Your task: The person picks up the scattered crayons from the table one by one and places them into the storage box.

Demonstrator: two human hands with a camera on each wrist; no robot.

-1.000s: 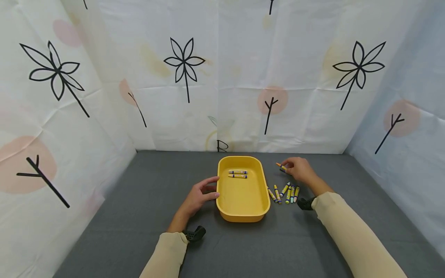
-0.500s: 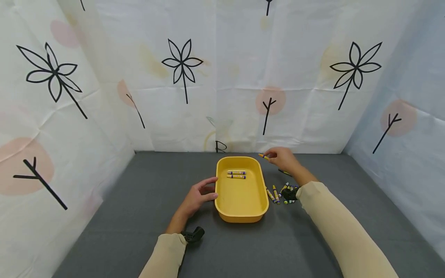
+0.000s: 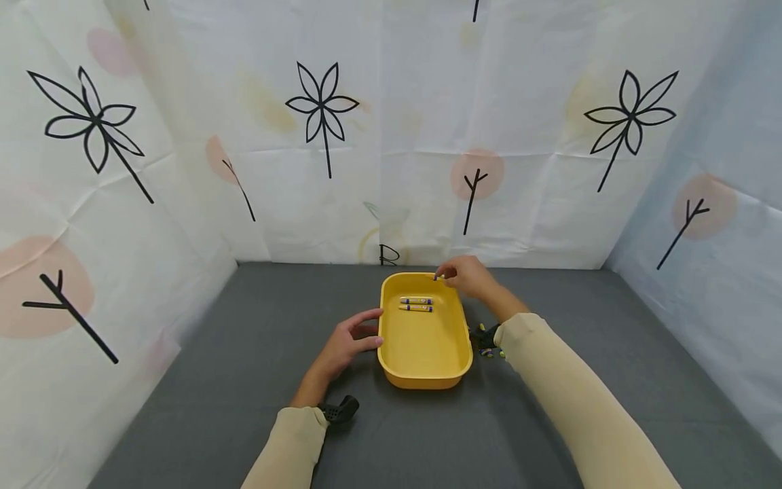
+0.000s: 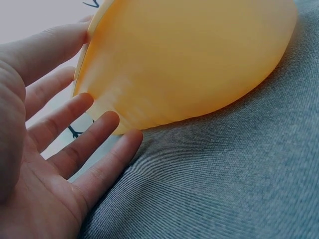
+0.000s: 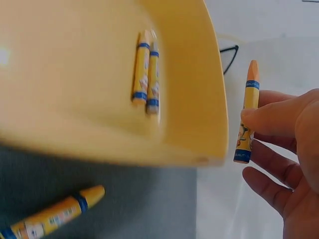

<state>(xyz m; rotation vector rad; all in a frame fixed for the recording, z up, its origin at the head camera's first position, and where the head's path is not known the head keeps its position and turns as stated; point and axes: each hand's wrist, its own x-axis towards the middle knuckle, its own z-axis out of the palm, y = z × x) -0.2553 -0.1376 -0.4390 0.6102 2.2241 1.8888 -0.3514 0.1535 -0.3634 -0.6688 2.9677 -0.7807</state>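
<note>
A yellow plastic tray stands on the grey table, with two crayons lying side by side near its far end. My left hand rests against the tray's left side, thumb and fingers at the rim; in the left wrist view the extended fingers lie along the outer wall. At the tray's far right corner, my right hand pinches an orange-tipped crayon between thumb and fingers, just outside the rim in the right wrist view.
Right of the tray, several more crayons lie on the grey tabletop, partly hidden by my right wrist. One yellow-orange crayon lies close beside the tray. Patterned white cloth walls enclose the back and sides.
My right hand has carried the orange crayon leftward from the right of the tray to its far right corner. The left hand has stayed at the tray's rim.
</note>
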